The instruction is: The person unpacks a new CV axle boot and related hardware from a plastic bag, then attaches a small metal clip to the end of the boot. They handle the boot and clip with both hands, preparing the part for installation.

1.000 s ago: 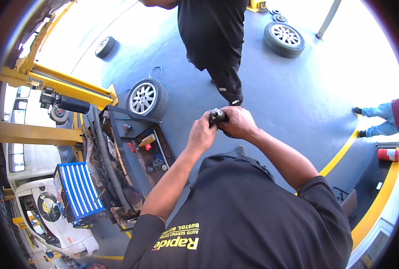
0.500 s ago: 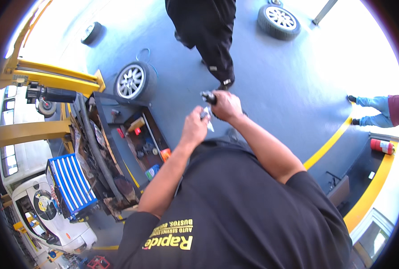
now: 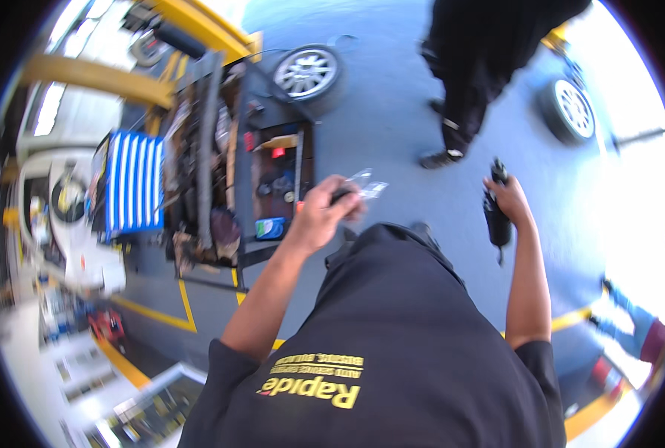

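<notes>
My left hand [image 3: 323, 213] is in front of me, left of centre, fingers closed around a small dark object [image 3: 341, 195] and a clear plastic bag [image 3: 370, 187]. The bag sticks out past the fingertips. Out to the right hangs my right hand [image 3: 510, 198], wrapped around a long black part [image 3: 498, 222]. That part is thick along its middle and narrows to a thin lower end; its exact kind I cannot make out. The two hands are well apart.
A dark cart [image 3: 314, 149] with parts and a blue container [image 3: 269, 228] stands left of my left hand. Behind it is a blue-and-white striped drawer cabinet [image 3: 135, 183]. Wheels [image 3: 306, 72] [image 3: 573, 108] lie on the floor. A person in black [image 3: 470, 60] stands ahead; another person's legs [image 3: 631, 317] show at right.
My hands were close together and have parted, the right swinging out to the right with the black part. My view has turned left, bringing the cart closer to the middle.
</notes>
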Tool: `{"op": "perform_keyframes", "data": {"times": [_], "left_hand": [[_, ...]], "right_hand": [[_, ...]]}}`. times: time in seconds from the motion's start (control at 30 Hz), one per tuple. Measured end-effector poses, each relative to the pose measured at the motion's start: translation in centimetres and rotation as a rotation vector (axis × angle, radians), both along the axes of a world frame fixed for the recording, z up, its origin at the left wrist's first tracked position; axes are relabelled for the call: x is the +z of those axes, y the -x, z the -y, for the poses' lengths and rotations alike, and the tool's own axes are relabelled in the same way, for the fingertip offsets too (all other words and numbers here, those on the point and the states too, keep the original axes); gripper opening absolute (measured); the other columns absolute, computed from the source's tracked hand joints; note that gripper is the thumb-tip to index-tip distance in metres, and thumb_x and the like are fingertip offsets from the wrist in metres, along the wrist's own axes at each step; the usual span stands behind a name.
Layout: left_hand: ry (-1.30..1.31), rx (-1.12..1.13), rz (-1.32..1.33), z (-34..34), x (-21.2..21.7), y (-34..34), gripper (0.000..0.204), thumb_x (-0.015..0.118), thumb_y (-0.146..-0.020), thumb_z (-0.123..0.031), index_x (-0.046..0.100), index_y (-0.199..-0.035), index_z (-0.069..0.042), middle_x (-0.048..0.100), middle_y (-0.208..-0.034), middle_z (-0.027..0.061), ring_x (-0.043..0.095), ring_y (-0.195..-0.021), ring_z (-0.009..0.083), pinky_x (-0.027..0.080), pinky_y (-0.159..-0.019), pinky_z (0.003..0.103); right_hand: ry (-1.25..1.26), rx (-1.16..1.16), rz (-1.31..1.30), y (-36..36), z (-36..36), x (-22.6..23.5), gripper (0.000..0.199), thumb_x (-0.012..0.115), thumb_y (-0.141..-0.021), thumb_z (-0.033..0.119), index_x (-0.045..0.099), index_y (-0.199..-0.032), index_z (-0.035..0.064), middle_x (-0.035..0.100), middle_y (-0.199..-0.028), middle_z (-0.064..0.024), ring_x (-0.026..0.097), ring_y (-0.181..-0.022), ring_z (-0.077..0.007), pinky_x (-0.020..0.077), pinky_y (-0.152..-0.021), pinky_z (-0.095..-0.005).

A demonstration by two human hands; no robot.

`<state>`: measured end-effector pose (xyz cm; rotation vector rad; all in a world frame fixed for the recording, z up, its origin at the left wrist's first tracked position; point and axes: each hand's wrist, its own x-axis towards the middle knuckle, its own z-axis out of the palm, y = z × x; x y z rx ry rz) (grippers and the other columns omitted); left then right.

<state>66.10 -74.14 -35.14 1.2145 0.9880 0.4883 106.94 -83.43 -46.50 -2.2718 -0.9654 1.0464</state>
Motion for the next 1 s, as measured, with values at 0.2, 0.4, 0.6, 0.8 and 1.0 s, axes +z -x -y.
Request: {"op": "perform_keyframes", "data": {"times": [0.2, 0.4, 0.6, 0.8, 1.0], "left_hand": [[0.294, 0.039, 0.478, 1.9, -3.6, -1.4, 0.022, 0.070, -0.104, -0.020, 0.065, -0.119, -0.003, 0.074, -0.111, 0.0080, 0.071, -0.098, 0.0144, 0.057, -0.090, 0.033], [0.427, 0.219, 0.679, 2.6, -5.0, 2.9, 0.026, 0.073, -0.101, -0.013, 0.067, -0.125, -0.003, 0.073, -0.117, 0.0067, 0.071, -0.106, 0.0158, 0.057, -0.096, 0.035], [0.264, 0.456, 0.673, 3.2, -5.2, 11.5, 0.024, 0.071, -0.101, -0.007, 0.068, -0.124, -0.001, 0.073, -0.117, 0.0069, 0.071, -0.108, 0.0162, 0.058, -0.098, 0.035], [0.172, 0.619, 0.813, 2.8, -4.6, 19.2, 0.020, 0.074, -0.097, -0.004, 0.072, -0.118, -0.002, 0.077, -0.110, 0.0082, 0.074, -0.101, 0.0176, 0.058, -0.098, 0.035], [0.101, 0.619, 0.687, 0.4, -5.2, 25.9, 0.023, 0.076, -0.095, 0.000, 0.072, -0.117, 0.004, 0.077, -0.109, 0.0107, 0.074, -0.100, 0.0171, 0.059, -0.093, 0.029]], "right_hand": [[-0.181, 0.466, -0.158, 11.0, -4.7, 8.7, 0.039, 0.079, -0.096, 0.036, 0.066, -0.088, -0.0002, 0.058, -0.074, -0.0015, 0.050, -0.071, -0.0125, 0.0462, -0.069, -0.0369], [-0.160, 0.571, -0.291, 22.4, -9.5, 11.9, 0.036, 0.077, -0.093, 0.028, 0.075, -0.111, -0.0028, 0.076, -0.091, -0.0178, 0.072, -0.084, -0.0215, 0.0549, -0.084, -0.0380], [-0.193, 0.792, -0.178, 32.1, -12.1, 12.9, 0.039, 0.075, -0.091, 0.036, 0.075, -0.108, 0.0005, 0.076, -0.099, -0.0217, 0.072, -0.095, -0.0394, 0.0536, -0.088, -0.0460], [-0.177, 0.872, -0.228, 41.0, -14.9, 12.9, 0.046, 0.079, -0.088, 0.043, 0.076, -0.106, 0.0010, 0.076, -0.099, -0.0218, 0.072, -0.096, -0.0384, 0.0541, -0.088, -0.0444], [-0.184, 0.838, -0.248, 47.3, -16.8, 11.7, 0.049, 0.079, -0.088, 0.045, 0.076, -0.103, -0.0012, 0.076, -0.096, -0.0208, 0.072, -0.091, -0.0365, 0.0545, -0.086, -0.0434]]}}
